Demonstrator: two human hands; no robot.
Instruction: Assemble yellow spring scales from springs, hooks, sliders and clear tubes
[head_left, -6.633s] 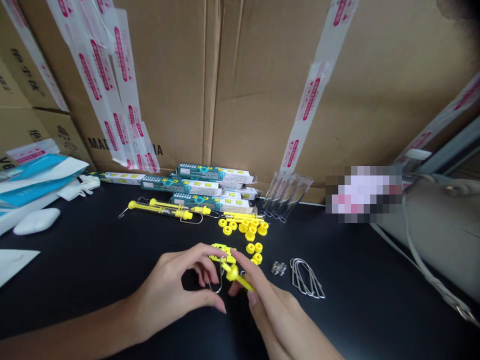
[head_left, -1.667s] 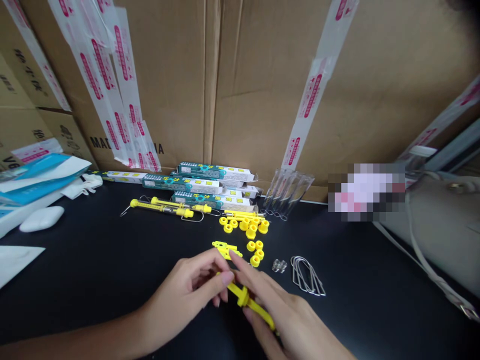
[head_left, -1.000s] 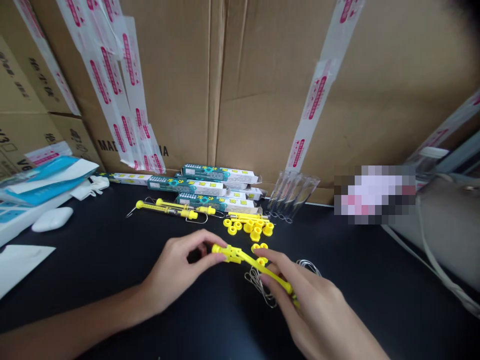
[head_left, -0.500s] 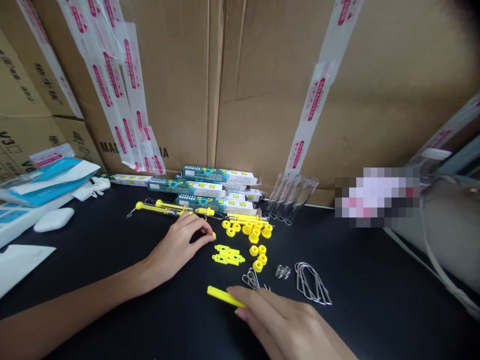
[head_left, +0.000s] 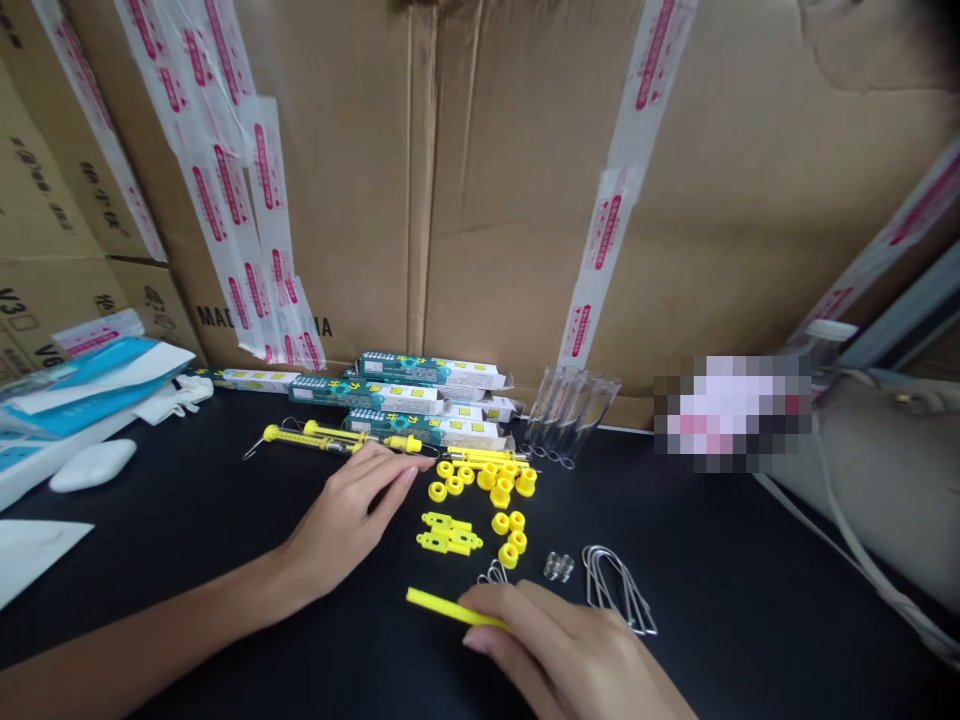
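Observation:
My right hand (head_left: 566, 645) grips a yellow plastic rod (head_left: 446, 607) low on the black tabletop (head_left: 712, 660), with the rod's far end pointing left. My left hand (head_left: 341, 525) lies with its fingers together and holds nothing. Its fingertips reach towards a yellow ring (head_left: 438, 491) and a yellow spring scale (head_left: 322, 438). Two flat yellow plastic pieces (head_left: 448, 535) lie between my hands and a little ahead of them. Several more yellow rings (head_left: 487, 478) sit in a loose group beyond those pieces. A small wire hook (head_left: 493, 573) lies just past my right fingers.
Several bent wire hooks (head_left: 619, 592) and small metal springs (head_left: 559, 567) lie to the right. Teal-and-white boxes (head_left: 420, 395) and clear tubes (head_left: 570, 415) stand at the back, against taped cardboard cartons (head_left: 420, 200). White and blue packaging (head_left: 90, 395) lies at left, a beige bag (head_left: 877, 480) at right.
The two flat yellow pieces have come off the rod and lie on the table. My right hand has drawn back towards me with the rod, and my left hand has moved forward to the scales.

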